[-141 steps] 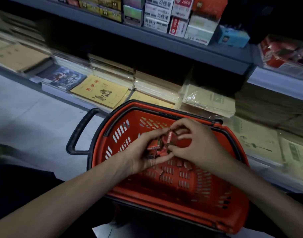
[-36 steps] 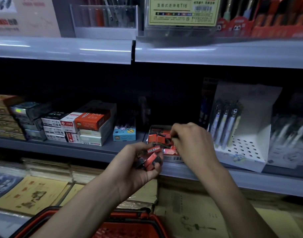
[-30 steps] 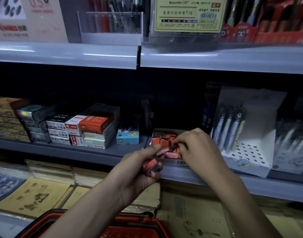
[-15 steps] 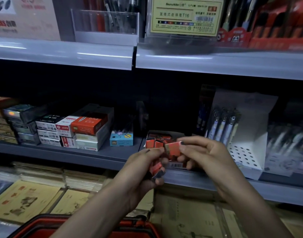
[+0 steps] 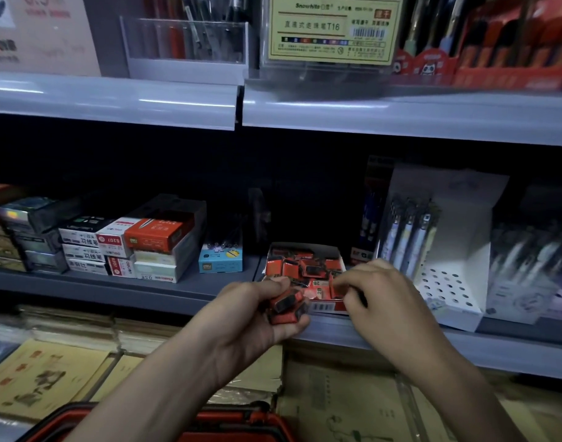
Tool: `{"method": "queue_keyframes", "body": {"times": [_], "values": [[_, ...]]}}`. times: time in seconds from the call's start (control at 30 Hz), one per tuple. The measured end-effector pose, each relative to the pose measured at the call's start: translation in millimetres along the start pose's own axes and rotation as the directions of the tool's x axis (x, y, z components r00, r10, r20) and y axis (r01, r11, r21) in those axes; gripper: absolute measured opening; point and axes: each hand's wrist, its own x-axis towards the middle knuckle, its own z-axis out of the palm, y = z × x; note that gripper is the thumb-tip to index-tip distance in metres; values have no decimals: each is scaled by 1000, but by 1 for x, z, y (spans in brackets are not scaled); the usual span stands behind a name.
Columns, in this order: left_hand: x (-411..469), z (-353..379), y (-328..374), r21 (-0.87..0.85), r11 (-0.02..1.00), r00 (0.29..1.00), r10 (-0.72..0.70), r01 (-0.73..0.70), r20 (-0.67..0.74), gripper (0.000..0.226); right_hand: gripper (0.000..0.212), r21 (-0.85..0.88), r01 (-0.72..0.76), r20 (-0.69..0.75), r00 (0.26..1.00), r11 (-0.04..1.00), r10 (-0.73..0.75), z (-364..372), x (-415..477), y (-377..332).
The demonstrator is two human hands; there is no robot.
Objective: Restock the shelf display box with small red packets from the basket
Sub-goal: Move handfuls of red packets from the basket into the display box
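Gripping a small stack of red packets [image 5: 286, 306], the left hand [image 5: 251, 320] is hovering just in front of the display box [image 5: 325, 307], at its front-left corner, fingers curling under the stack, thumb on top. The right hand [image 5: 380, 295] is working at the box's front-right corner, fingers curling tight. It appears to be pinching a single packet [image 5: 331, 283] upright at the front wall, though dim light is making this uncertain. Inside the box, loose packets [image 5: 305, 266] are lying jumbled at mixed angles, nearly to the rim. The box is sitting at the front edge of the shelf [image 5: 129, 288]; a blue box [image 5: 220, 261] is standing left of it, a white pen display [image 5: 445, 282] just right of it. The basket [image 5: 241, 421] is sitting well below the box, only its rim showing.

Risks, as judged:
- The jumbled heap is leaving little flat room, so a packet going in on edge may ride up and slip over the low front wall toward the stock below.
- Several packets are sharing one grip in the left hand; drawing one off may be loosening the rest.
- The right wrist is passing close to the white pen display and may nudge it.
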Motion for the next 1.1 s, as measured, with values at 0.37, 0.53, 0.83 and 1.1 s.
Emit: {"method": "queue_keyframes", "body": {"times": [0.37,0.53,0.83,1.1], "values": [[3,10,-19,265,927,954,293,-267,-65,29,13,741,-362,303,932,565,199,-6,-5,-43],[-5,12,-20,330,911,960,277,-245,-51,26,18,780,-534,501,845,325,187,-16,-7,-44],[-3,7,-14,219,960,985,173,-171,11,17,17,794,-593,542,791,134,284,-17,-5,-39],[-3,1,-10,128,982,986,148,-137,-79,20,15,767,-251,-50,894,591,444,-14,9,-24]]}}
